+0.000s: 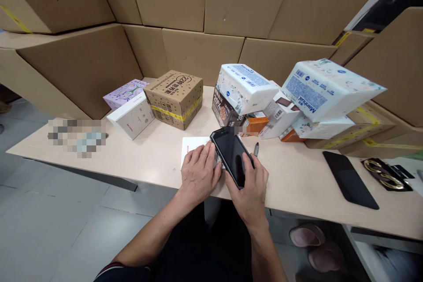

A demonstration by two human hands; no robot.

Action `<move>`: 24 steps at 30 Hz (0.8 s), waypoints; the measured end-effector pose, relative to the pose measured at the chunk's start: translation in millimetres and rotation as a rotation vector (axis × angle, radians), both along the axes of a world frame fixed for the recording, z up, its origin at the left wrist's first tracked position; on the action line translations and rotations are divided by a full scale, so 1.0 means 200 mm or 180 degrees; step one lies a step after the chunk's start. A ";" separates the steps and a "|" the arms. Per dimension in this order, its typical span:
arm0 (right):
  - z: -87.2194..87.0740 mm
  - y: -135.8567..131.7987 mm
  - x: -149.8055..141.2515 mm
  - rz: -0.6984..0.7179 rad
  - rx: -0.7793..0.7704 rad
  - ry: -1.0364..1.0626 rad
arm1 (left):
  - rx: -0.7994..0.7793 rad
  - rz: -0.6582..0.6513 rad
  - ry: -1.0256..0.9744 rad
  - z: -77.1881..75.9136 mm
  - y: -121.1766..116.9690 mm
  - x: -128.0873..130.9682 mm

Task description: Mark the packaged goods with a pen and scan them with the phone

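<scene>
Item, principal: one black handheld device (231, 152), phone-like, dark screen up, set aslant above the table (152, 163) at the near edge, in front of the person.

Item, companion: one white flat item (191, 142), with red print at its left end, lying under the left hand and partly behind the device.

Right hand (254, 187): closed about the lower part of the device, thumb at the left edge, fingers at the right side and over the screen.

Left hand (198, 172): fingers extended and side by side, laid over the white flat item, tips beside the device's upper left edge; whether they press or pinch anything cannot be told.

Step in hand, by judgement: handling the device over the white flat item, one hand to each. Any shift of the device seems to call for a firm right-hand hold, with the left steadying the item beneath.

Surroundings: one pen (257, 149), just right of the device; one brown carton (175, 99), yellow-taped, behind and to the left; two large tissue packs (247, 81), behind and to the right; one black slab (350, 180), flat at far right, well apart from the hands.
</scene>
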State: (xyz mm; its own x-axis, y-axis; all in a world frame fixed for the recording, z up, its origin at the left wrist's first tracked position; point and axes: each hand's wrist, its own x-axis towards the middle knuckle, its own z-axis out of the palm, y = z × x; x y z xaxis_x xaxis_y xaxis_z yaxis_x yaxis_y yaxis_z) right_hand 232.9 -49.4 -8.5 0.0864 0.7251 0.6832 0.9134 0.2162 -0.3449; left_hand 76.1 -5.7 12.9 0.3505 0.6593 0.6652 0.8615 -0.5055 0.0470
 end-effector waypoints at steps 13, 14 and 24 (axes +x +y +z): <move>0.00 0.00 0.00 0.0010 -0.0015 0.0012 | -0.0010 -0.0099 -0.0141 -0.01 -0.01 0.00; -0.01 0.00 0.00 0.0010 -0.0015 0.0007 | -0.0001 -0.0104 -0.0148 -0.01 -0.01 0.00; -0.01 0.00 0.00 0.0018 0.0001 0.0032 | 0.0012 -0.0143 -0.0183 -0.01 -0.01 -0.01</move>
